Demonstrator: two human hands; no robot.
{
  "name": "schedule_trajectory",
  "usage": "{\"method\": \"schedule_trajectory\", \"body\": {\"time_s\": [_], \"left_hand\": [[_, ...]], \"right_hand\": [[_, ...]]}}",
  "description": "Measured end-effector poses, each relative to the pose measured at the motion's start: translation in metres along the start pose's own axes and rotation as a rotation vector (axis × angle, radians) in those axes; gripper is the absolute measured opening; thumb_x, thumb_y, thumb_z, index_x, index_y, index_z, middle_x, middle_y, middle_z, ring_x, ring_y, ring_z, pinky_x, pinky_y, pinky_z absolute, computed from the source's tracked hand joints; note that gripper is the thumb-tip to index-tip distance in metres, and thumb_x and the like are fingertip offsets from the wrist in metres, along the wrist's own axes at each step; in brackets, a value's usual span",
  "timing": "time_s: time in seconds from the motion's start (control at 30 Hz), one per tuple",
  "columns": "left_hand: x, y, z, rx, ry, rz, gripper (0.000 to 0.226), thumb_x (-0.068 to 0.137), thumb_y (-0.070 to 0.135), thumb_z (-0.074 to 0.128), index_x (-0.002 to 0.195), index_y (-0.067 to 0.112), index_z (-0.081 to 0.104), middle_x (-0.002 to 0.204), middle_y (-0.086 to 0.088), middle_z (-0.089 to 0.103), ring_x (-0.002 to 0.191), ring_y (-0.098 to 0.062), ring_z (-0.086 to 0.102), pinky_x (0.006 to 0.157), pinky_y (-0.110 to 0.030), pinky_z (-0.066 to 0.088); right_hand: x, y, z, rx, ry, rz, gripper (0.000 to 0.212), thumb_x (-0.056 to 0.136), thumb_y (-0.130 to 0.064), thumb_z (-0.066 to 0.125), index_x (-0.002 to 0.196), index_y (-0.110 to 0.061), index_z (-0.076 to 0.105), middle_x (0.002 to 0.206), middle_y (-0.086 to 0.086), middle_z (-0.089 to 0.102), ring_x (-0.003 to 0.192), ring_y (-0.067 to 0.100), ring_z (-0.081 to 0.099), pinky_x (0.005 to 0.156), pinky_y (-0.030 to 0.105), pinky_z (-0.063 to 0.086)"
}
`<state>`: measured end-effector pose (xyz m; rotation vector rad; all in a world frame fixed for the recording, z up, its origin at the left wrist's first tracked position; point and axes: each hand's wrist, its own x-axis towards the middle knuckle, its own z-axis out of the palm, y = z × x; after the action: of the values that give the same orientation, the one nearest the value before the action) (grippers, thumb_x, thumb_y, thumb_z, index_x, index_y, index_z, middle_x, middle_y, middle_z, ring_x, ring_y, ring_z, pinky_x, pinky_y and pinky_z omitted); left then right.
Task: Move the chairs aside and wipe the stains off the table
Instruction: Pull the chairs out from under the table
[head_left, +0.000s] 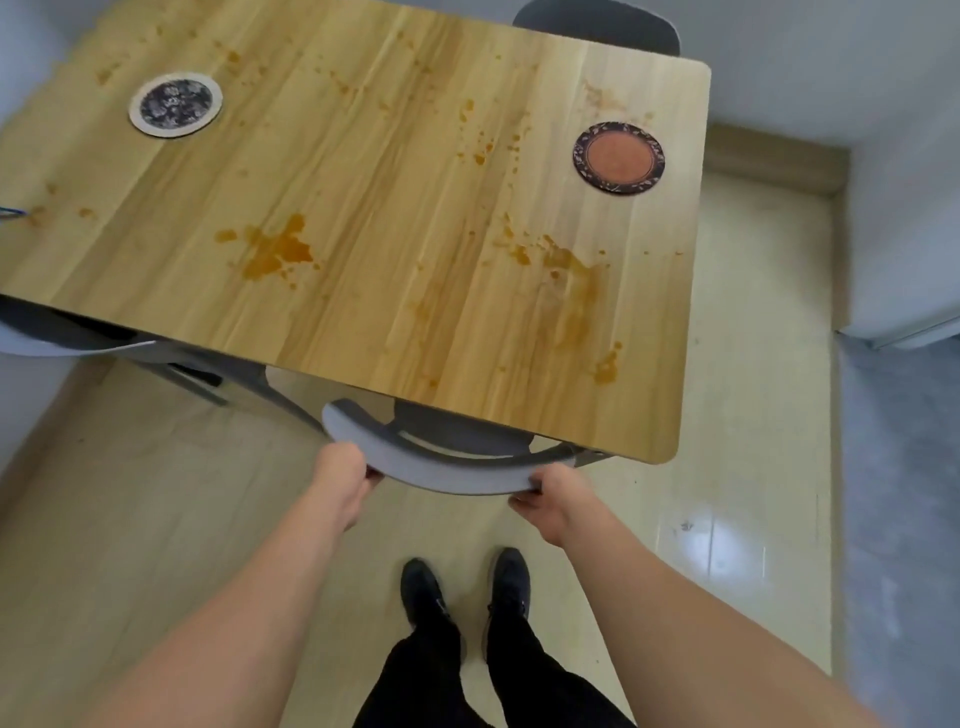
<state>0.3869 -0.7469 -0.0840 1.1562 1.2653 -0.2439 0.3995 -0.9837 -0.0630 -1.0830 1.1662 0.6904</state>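
At the near edge of the table, both hands are clenched on the curved grey backrest of a chair that is tucked under the tabletop. The left hand wraps the rail toward its left end, and the right hand wraps it toward the right end, fingers curled under and thumbs over the top. Holding it wide apart like this gives even control, so the chair can be drawn straight back without twisting against the table legs. The person stands square behind it, black shoes on the pale floor, with room behind to step back.

On the wooden top, orange-brown stains are scattered widely: a large splash left of centre, a smeared patch toward the right, and small drops between. Two round coasters also lie there, a dark patterned one at the far left and a reddish one at the right. A second chair shows beyond the far edge, and part of a third at the left side. No cloth is in view, so wiping looks some way off; clearing this chair appears to be the step in hand.
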Motion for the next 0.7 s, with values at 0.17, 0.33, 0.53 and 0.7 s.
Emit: {"method": "schedule_trajectory", "body": {"time_s": [0.17, 0.33, 0.53, 0.7], "left_hand": [[0.001, -0.003, -0.004, 0.039, -0.058, 0.036, 0.044, 0.098, -0.006, 0.033, 0.142, -0.003, 0.037, 0.126, -0.020, 0.056, 0.105, -0.030, 0.057, 0.087, -0.037, 0.049], [-0.018, -0.004, 0.017, 0.083, -0.097, 0.070, 0.041, 0.098, -0.008, 0.032, 0.139, -0.005, 0.037, 0.129, -0.024, 0.053, 0.113, -0.034, 0.055, 0.091, -0.039, 0.048], [-0.026, -0.010, 0.045, 0.114, -0.121, 0.045, 0.040, 0.095, -0.011, 0.031, 0.134, -0.007, 0.041, 0.127, -0.022, 0.055, 0.118, -0.038, 0.054, 0.089, -0.042, 0.049], [-0.023, -0.011, 0.054, 0.098, -0.113, 0.059, 0.038, 0.095, -0.012, 0.032, 0.131, -0.006, 0.044, 0.119, -0.019, 0.056, 0.106, -0.033, 0.056, 0.089, -0.042, 0.050]], "right_hand": [[0.007, 0.009, -0.007, 0.001, 0.064, -0.059, 0.028, 0.090, 0.009, 0.044, 0.117, 0.004, 0.051, 0.093, 0.018, 0.062, 0.079, 0.029, 0.065, 0.065, 0.037, 0.055], [0.008, -0.003, -0.031, -0.016, 0.104, -0.080, 0.024, 0.091, 0.006, 0.045, 0.113, 0.005, 0.053, 0.090, 0.021, 0.066, 0.081, 0.030, 0.069, 0.062, 0.035, 0.058], [0.006, -0.004, -0.059, 0.020, 0.177, -0.093, 0.023, 0.090, 0.007, 0.044, 0.109, 0.007, 0.056, 0.086, 0.020, 0.064, 0.075, 0.029, 0.067, 0.055, 0.034, 0.056], [0.008, -0.004, -0.065, 0.066, 0.133, -0.103, 0.026, 0.092, 0.006, 0.044, 0.116, 0.005, 0.053, 0.100, 0.022, 0.066, 0.081, 0.030, 0.068, 0.068, 0.037, 0.057]]}}
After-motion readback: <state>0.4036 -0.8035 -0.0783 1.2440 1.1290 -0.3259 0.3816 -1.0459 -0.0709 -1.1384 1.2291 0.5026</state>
